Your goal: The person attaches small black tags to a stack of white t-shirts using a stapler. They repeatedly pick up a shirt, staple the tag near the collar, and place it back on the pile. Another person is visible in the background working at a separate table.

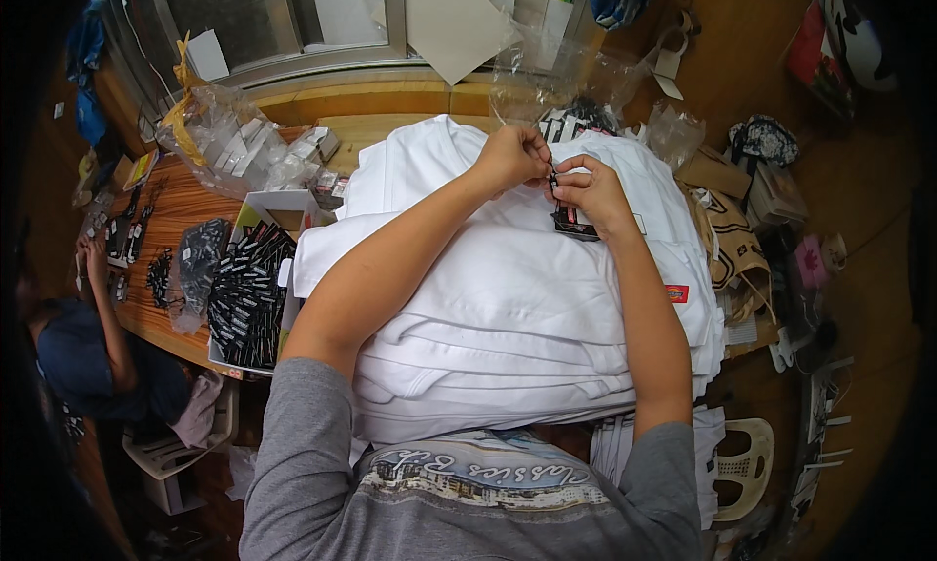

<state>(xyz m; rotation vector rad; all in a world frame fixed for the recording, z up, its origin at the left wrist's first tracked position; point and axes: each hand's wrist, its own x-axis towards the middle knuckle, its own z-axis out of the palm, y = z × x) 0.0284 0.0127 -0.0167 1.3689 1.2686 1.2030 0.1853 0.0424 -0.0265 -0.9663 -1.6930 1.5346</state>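
Observation:
Above a tall stack of folded white garments, my left hand and my right hand meet, fingertips nearly touching. Both pinch a thin black string, whose ends are partly hidden by the fingers. Just below them, a black hang tag with a small red patch lies against the white cloth, apparently on that string. A red label shows on a garment to the right of my right forearm.
An open box full of black tags stands left of the stack, beside a dark plastic bag. Clear bags lie farther back. Another person sits at the far left. Right are a brown paper bag and a plastic chair.

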